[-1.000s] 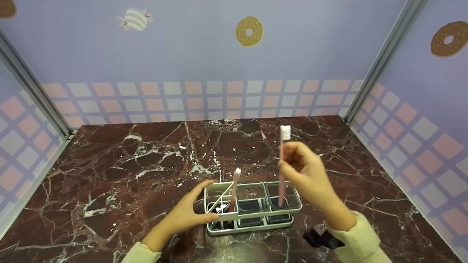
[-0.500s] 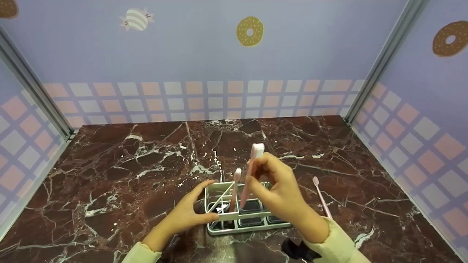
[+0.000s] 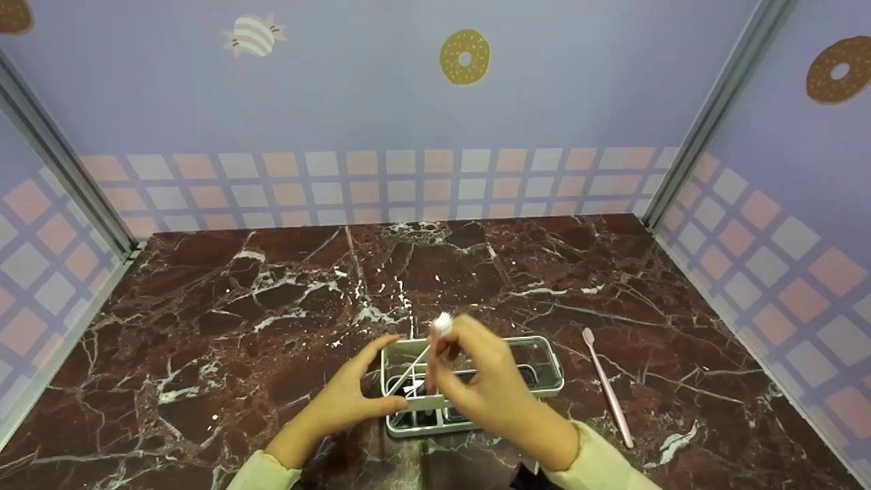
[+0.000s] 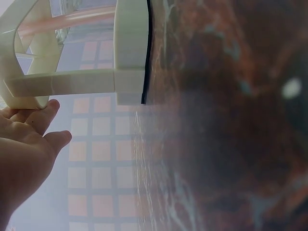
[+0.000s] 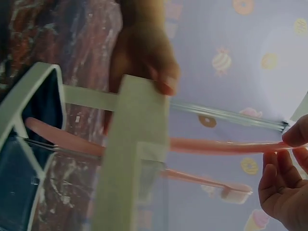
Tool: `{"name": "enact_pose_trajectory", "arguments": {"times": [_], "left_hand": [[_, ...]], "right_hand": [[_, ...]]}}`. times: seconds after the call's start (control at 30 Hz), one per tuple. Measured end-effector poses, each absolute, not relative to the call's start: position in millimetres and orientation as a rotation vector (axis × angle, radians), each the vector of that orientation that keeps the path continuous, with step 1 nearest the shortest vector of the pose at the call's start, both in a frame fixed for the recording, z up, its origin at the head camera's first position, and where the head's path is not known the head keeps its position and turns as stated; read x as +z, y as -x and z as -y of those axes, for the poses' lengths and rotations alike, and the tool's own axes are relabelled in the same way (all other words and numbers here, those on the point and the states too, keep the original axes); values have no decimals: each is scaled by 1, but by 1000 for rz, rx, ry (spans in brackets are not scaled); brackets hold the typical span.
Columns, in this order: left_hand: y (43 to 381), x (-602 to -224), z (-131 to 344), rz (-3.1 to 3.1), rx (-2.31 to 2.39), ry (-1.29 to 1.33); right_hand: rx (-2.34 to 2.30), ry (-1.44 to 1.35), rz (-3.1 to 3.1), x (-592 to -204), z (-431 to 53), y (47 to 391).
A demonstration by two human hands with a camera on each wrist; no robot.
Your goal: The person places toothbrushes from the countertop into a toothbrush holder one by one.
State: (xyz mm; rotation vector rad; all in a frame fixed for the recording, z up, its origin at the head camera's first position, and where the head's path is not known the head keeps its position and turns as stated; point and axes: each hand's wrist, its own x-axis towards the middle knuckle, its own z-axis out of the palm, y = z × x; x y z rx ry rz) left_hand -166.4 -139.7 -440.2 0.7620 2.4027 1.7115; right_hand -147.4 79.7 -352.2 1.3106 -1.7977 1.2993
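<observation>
A pale toothbrush holder [image 3: 423,403], a raised frame over a base with dark compartments, stands on the table. My left hand [image 3: 340,395] steadies its left end, with the thumb on the front rim and fingers at the back. My right hand [image 3: 486,381] pinches a pink toothbrush [image 5: 216,146] near its top; the handle runs down through the frame, its lower end close to the base. Beside it a second pink toothbrush [image 5: 236,193] stands head up in the holder. The right hand hides the middle of the holder in the head view.
On the dark red marbled table [image 3: 306,258] a third pink toothbrush [image 3: 607,388] lies to the right of the holder. A patterned wall [image 3: 381,102] rises behind the table, with side panels left and right.
My right hand has moved leftward across the holder with the toothbrush, which is now lower in the left section. The left hand stays put. The brush on the table has come into view.
</observation>
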Motion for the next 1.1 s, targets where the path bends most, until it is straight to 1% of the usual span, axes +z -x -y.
{"name": "enact_pose_trajectory", "arguments": {"times": [0.13, 0.43, 1.1], "left_hand": [[167, -440, 139, -2388, 1726, -754], [167, -439, 138, -2347, 1744, -736], [167, -440, 138, -2321, 1754, -726]], "right_hand": [[1183, -1263, 1853, -369, -76, 147], [1142, -1234, 1948, -395, -70, 145], [1093, -1116, 2058, -409, -68, 142]]}}
